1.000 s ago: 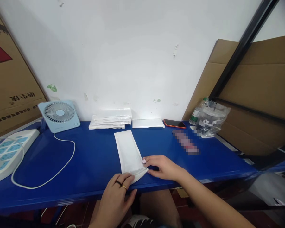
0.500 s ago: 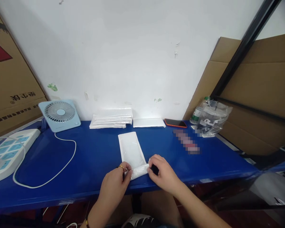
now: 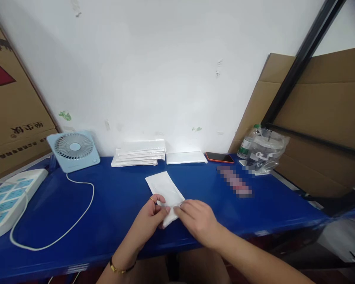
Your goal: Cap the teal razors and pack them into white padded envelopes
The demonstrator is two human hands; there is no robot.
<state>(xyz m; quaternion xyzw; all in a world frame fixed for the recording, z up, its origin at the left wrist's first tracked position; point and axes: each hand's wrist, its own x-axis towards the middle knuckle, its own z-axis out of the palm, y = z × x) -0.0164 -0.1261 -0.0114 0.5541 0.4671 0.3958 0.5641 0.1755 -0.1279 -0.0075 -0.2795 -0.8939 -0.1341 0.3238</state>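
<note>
A flat white packet [image 3: 165, 186] with a thin, glossy wrap lies at a slant on the blue table, its far end resting on the surface. Its near end is folded over and raised at the table's front. My left hand [image 3: 152, 215], with a ring on one finger, pinches the left side of this folded end between thumb and fingers. On the other side my right hand [image 3: 199, 221] has its fingers closed on the fold, thumb and fingertips close to the left thumb. The packet's underside is hidden.
Against the wall stand a stack of similar white packets [image 3: 139, 154], a single white packet [image 3: 186, 157] and a phone [image 3: 219, 157]. A blue fan [image 3: 74, 149] and a power strip [image 3: 13, 199] with a cable are left. A bottle [image 3: 246, 142] and clear bag [image 3: 266, 152] stand right.
The packet has turned, its far end now pointing more to the left. My hands have come closer together at the folded end, and the right hand has shifted its grip over it.
</note>
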